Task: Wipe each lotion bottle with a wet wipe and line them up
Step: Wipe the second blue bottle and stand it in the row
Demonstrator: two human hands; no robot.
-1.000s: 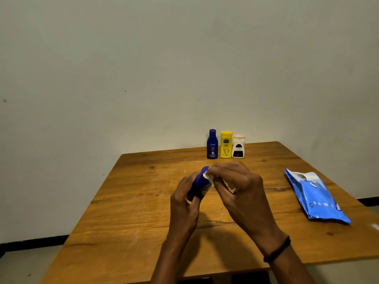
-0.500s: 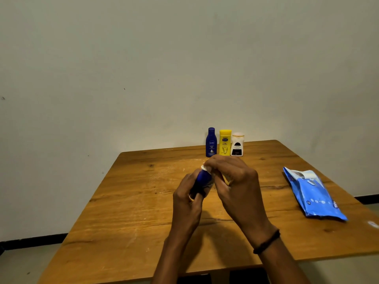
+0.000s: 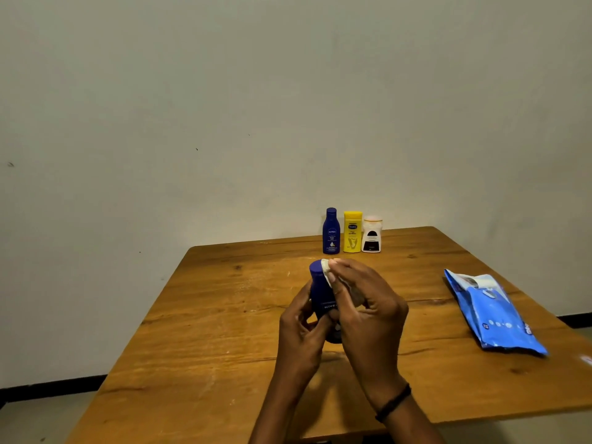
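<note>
Above the middle of the table my left hand [image 3: 299, 328] grips the lower body of a dark blue lotion bottle [image 3: 320, 291], held nearly upright. My right hand [image 3: 365, 309] pinches a white wet wipe [image 3: 327, 270] against the bottle's cap and neck; most of the wipe is hidden under my fingers. At the far edge stand three bottles side by side in a row: a blue bottle [image 3: 331, 231], a yellow bottle [image 3: 352, 232] and a white bottle with a dark label [image 3: 372, 234].
A blue wet-wipe pack [image 3: 493, 312] lies flat near the right edge of the wooden table [image 3: 205, 331]. A plain wall rises close behind the far edge. The floor shows at the left and right.
The held bottle has been tilted up from slanting to nearly upright, its label now showing. My right hand's wipe has moved up to the cap. The row at the back is unchanged.
</note>
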